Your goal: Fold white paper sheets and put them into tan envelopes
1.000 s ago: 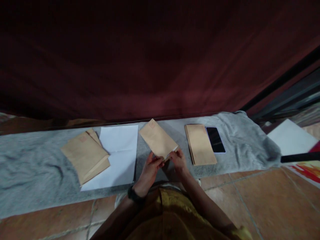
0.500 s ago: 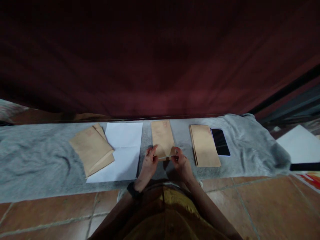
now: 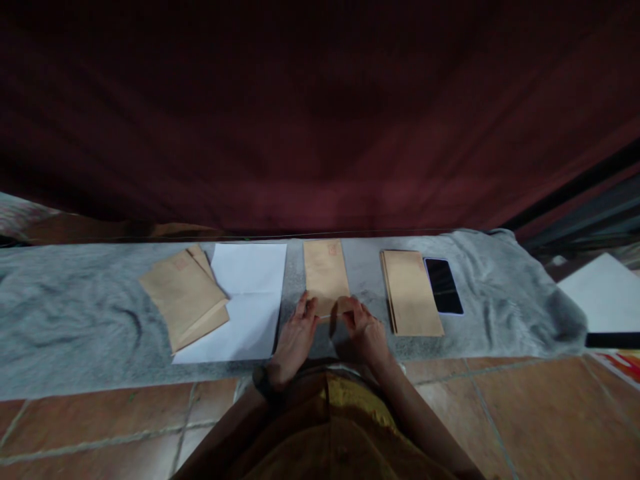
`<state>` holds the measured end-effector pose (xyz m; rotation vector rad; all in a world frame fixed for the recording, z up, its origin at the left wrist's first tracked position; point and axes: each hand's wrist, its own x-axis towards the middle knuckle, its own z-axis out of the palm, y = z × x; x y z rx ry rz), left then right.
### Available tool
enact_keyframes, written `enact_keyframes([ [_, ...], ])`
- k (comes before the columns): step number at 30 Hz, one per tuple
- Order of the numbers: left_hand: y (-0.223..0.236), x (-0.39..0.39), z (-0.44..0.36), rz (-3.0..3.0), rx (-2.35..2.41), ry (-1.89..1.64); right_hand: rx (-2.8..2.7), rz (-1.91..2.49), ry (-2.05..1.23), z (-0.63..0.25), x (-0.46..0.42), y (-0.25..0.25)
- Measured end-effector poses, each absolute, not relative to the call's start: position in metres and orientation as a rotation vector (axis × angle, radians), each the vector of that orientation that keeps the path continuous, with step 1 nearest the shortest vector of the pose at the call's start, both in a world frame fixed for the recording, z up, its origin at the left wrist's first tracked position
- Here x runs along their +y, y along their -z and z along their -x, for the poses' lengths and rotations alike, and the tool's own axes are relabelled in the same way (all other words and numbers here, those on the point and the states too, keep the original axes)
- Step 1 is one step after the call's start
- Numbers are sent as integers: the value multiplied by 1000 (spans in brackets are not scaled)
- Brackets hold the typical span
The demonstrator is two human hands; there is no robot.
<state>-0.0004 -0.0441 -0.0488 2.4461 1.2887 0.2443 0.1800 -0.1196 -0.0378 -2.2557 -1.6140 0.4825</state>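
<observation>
A brown paper envelope (image 3: 326, 270) lies lengthwise in front of me, a small red printed mark at its far right corner. My left hand (image 3: 299, 327) grips its near left corner, fingers closed with the thumb along the near edge. At the near right corner my right hand (image 3: 364, 327) pinches the paper, fingers bent. Between the two hands a thin pale line runs along the envelope's near edge. The fingertips partly cover both near corners. To the right sits a neat stack of brown envelopes (image 3: 414, 293).
Several loose brown envelopes (image 3: 183, 293) overlap white paper sheets (image 3: 250, 273) at left. A dark-screened phone (image 3: 444, 287) lies beside the right stack. Grey cloth (image 3: 90, 313) covers the narrow surface. A dark red curtain (image 3: 320, 133) hangs behind; a white sheet (image 3: 605, 293) is at far right.
At the envelope's near end, the folded edge has come down flatter and the dark gap there has closed to a thin line. Both hands have shifted slightly, staying at the corners.
</observation>
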Motion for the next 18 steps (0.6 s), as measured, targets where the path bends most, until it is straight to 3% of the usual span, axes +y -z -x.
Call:
enact_keyframes([
  [9, 50, -47, 6, -2772, 1240, 37, -1652, 2255, -497, -184, -118, 38],
  [18, 35, -15, -23, -2744, 1083, -356, -1706, 2014, -231, -191, -119, 47],
])
